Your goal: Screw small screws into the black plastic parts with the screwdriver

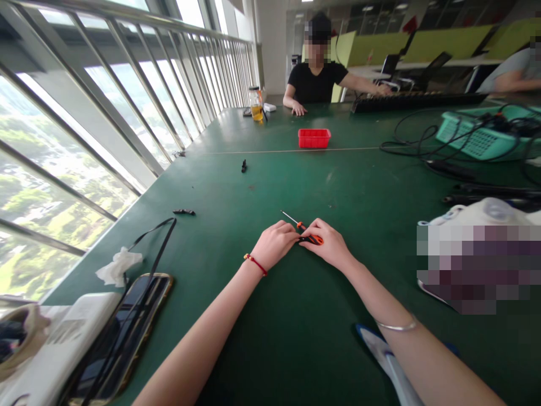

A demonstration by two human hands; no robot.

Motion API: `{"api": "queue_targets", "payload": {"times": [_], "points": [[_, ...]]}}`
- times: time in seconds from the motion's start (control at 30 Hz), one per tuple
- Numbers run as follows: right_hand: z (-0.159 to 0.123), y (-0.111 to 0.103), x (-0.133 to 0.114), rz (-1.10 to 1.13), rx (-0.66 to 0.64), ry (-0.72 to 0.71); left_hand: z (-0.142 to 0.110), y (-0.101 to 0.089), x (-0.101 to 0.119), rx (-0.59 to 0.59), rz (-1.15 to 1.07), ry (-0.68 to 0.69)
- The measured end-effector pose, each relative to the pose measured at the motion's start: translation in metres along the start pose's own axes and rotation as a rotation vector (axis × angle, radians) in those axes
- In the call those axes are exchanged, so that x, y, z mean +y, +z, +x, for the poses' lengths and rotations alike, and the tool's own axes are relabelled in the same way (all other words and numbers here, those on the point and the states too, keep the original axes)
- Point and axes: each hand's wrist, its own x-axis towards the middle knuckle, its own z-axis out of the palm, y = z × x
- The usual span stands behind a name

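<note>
Over the middle of the green table [270, 192], my left hand [276, 243] and my right hand [329, 242] meet at the fingertips. A screwdriver [315, 239] with an orange and black handle lies within the closed fingers of my right hand, its thin metal shaft pointing away to the left. The left fingers are pinched together against something dark at the handle. Whether that is a separate small piece or part of the handle, I cannot tell. A small black piece [244, 166] stands farther off, and another black piece [183, 212] lies to the left.
A red tray [314, 138] sits ahead, before a person in a black shirt [316, 82]. On the left are a phone [139, 310], a strap and crumpled tissue [120, 266]. A turquoise basket [473, 135] with cables and a white bag-like item [460, 217] occupy the right.
</note>
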Motion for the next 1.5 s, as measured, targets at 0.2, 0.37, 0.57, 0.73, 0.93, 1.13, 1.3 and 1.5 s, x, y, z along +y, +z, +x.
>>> {"api": "queue_targets", "payload": {"times": [0.2, 0.37, 0.57, 0.73, 0.93, 1.13, 1.3, 1.5], "points": [[0.0, 0.0, -0.002, -0.015, -0.006, 0.005, -0.004, 0.008, -0.006, 0.109, 0.02, 0.117], [-0.001, -0.002, -0.007, -0.021, 0.016, -0.005, -0.005, 0.01, -0.009, 0.142, -0.05, 0.105], [-0.001, 0.0, -0.006, -0.016, 0.033, 0.003, -0.005, 0.012, -0.01, 0.131, -0.091, 0.061], [-0.001, 0.0, -0.005, -0.013, 0.04, -0.014, -0.004, 0.014, -0.013, 0.123, -0.2, 0.005], [-0.001, -0.001, -0.005, -0.005, 0.02, -0.025, -0.001, 0.008, -0.013, 0.066, -0.174, 0.0], [-0.001, -0.001, -0.003, 0.007, 0.006, -0.03, 0.001, 0.002, -0.01, 0.033, -0.065, 0.085], [0.0, 0.001, -0.002, 0.007, 0.018, -0.01, 0.0, 0.004, -0.012, 0.044, -0.081, 0.099], [0.001, 0.005, -0.001, 0.014, 0.038, -0.002, 0.0, 0.005, -0.012, 0.044, -0.139, 0.045]]}}
